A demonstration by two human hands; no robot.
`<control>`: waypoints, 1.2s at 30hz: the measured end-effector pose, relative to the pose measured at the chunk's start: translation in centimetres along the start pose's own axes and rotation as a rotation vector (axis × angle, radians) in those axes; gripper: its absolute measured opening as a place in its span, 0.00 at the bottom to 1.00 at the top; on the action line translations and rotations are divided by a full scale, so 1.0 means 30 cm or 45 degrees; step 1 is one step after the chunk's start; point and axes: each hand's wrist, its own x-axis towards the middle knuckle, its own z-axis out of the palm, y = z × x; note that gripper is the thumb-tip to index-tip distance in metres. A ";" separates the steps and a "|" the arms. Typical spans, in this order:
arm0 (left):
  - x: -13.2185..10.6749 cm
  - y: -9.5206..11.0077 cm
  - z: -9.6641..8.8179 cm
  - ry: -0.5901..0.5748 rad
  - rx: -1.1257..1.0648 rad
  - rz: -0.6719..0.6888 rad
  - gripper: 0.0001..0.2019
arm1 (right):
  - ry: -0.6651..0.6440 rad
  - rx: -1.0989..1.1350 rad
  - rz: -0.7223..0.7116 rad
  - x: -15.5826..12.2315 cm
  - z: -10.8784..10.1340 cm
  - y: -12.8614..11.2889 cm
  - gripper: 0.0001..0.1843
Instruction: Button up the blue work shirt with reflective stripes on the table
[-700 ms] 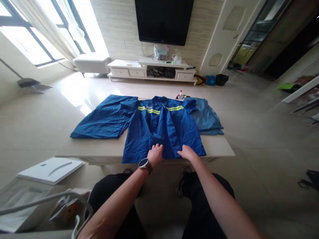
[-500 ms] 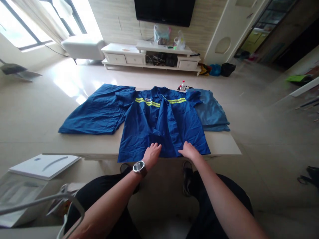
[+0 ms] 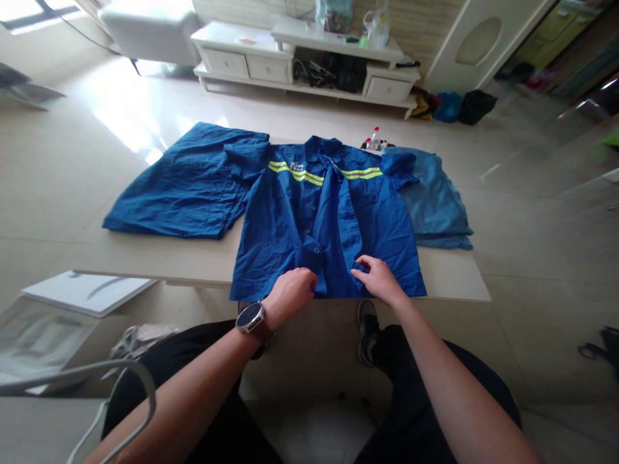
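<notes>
A blue shirt lies front up near the middle of the pale desk, its collar at the far side and its lower hem at the near edge, where one corner hangs slightly over. Yellow bands cross the chest, and the front opening is parted, with a few buttons showing along one side.

The person's left hand, wearing a round-faced watch at the wrist, rests at the hem beside the opening. Its fingers curl inward and their tips are hidden — whether they pinch the cloth cannot be told. The right hand is at the opposite edge of the opening, a little above the hem; thumb and forefinger are bent toward each other with blue fabric showing at their tips, but a firm pinch cannot be made out.

One sleeve overlaps a dark blue garment on the left side of the desk, while the other reaches over a lighter blue garment on the right. Red-capped bottles stand near the far edge. Beyond, a white cabinet stands against the wall.
</notes>
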 end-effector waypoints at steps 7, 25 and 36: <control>-0.038 0.061 0.144 -0.310 -1.113 -0.545 0.18 | 0.228 0.114 -0.083 -0.017 0.014 -0.046 0.16; -0.011 0.152 0.305 0.363 -2.286 -1.094 0.06 | -0.002 0.133 -0.076 -0.035 -0.027 -0.056 0.21; 0.032 0.153 0.264 0.411 -2.355 -1.129 0.02 | 0.034 0.169 -0.101 -0.033 -0.014 -0.073 0.18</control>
